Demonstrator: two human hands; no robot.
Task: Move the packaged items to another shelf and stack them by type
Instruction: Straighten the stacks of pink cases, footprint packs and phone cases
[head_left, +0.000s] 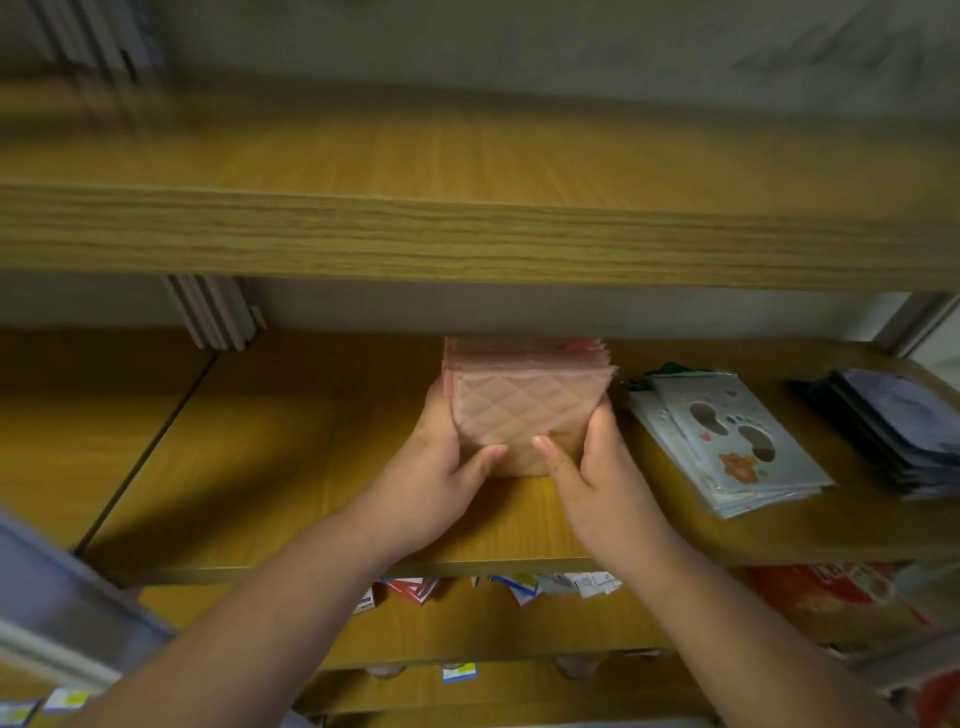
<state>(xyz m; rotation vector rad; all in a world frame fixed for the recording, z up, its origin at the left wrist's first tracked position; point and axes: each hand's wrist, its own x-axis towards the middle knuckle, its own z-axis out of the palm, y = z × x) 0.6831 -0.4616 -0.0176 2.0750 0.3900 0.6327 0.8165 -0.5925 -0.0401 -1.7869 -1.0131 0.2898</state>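
While the left hand (441, 457) and right hand (587, 462) clamp the pink quilted packets (524, 410) from both sides, square their edges—keeping clear of the footprint-card stack (727, 441) just beside—then release.

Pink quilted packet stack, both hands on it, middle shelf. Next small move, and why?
Probably lower the stack of pink quilted packets flat onto the bare wooden shelf and let go. The left hand and right hand clamp its sides, thumbs on top. It sits just left of the pale blue footprint-pattern packets, leaving its own spot, so the types stay apart.
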